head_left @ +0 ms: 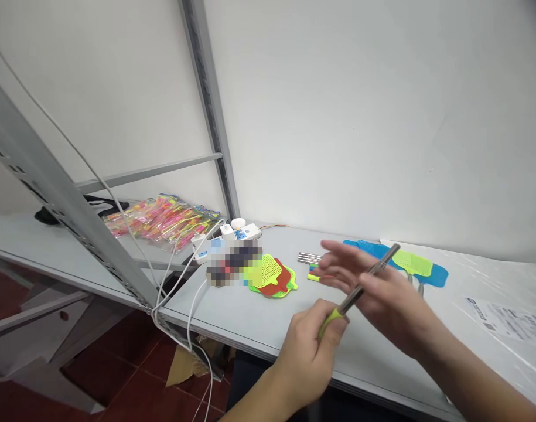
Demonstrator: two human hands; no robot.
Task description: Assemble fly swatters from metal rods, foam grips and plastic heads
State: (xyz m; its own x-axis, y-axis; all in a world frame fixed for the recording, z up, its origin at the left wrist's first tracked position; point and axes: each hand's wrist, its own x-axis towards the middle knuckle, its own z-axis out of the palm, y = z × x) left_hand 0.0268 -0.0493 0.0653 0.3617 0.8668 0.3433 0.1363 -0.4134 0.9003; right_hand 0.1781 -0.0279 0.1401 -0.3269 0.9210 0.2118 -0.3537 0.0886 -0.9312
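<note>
My left hand is wrapped round the yellow-green grip of a telescopic metal rod, which slants up to the right. My right hand is open beside the rod, fingers stretched out, its thumb close to or against the metal; I cannot tell if it touches. Behind that hand lie several metal rods and coloured handles, partly covered by the fingers. To the left is a small pile of fly swatter heads in yellow-green, red and green. A yellow-green swatter head rests on blue ones at the right.
White power strips with plugs and cables stand at the back left, beside a blurred patch. Packaged colourful items lie beyond the grey metal shelf post. A white printed sheet covers the table's right side.
</note>
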